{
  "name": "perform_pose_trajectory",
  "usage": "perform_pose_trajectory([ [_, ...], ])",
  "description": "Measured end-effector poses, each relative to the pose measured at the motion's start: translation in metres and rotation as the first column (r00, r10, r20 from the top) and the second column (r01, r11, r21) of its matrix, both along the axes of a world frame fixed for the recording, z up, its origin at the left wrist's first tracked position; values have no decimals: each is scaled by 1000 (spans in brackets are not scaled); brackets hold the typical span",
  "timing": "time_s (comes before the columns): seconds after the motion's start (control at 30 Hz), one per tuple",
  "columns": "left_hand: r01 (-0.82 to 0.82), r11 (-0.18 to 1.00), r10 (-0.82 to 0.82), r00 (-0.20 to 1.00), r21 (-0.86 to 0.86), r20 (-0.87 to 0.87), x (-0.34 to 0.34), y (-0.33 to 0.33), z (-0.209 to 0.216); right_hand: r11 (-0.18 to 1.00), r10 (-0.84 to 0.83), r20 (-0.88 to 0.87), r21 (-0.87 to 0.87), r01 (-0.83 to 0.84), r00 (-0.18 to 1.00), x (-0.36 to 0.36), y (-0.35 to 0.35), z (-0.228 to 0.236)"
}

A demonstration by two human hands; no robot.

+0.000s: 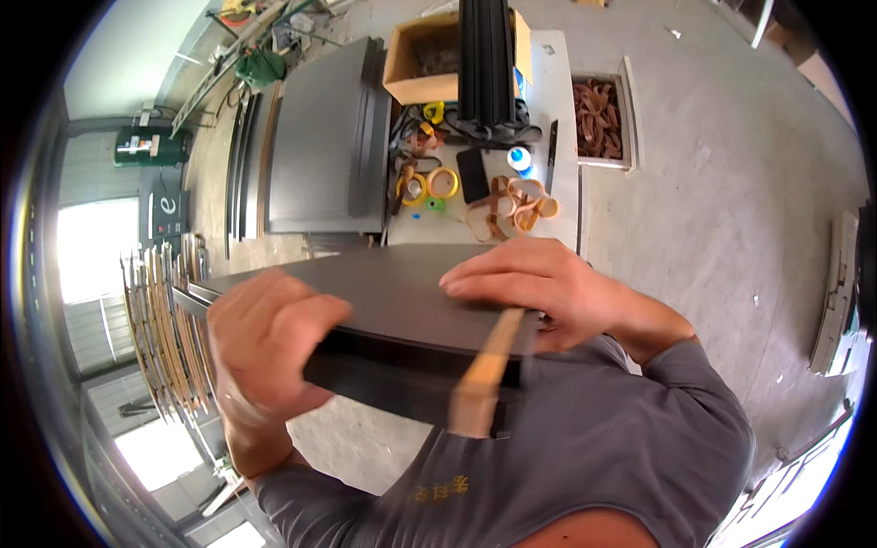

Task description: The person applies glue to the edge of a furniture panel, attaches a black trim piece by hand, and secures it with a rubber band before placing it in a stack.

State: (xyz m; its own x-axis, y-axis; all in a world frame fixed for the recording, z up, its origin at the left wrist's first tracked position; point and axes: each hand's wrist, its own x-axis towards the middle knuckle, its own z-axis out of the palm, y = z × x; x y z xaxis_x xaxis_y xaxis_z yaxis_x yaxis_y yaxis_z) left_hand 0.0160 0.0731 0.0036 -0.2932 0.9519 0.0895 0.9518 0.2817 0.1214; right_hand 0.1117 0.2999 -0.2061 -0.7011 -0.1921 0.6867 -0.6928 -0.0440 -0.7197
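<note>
Dark grey flat panel (384, 288) held at near end of pale desk (554, 68). Left hand (269, 342) clamped on its left side; right hand (544, 281) over right corner, grip unclear. Tan flat strip (486, 379) hangs there, apparently not yet fastened.

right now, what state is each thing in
dark panel: broad face up
left hand: curled at panel edge, blurred
right hand: fingers laid over panel
tan strip: hanging over panel edge, end blurred
cardboard box: open on top
bottle: upright
yellow tape roll: lying flat
pale-rimmed bin: filled with brown strips
</note>
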Motion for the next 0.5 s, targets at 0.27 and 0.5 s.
perform_pose_trajectory([
  [0.27,106,114,198,972,988,-127,-149,-336,20,667,-697,374,25,745,611,35,-79,19],
  [0.5,-879,108,-268,424,464,865,-371,-335,-343,511,-778,245,-289,809,579,29,-102,3],
])
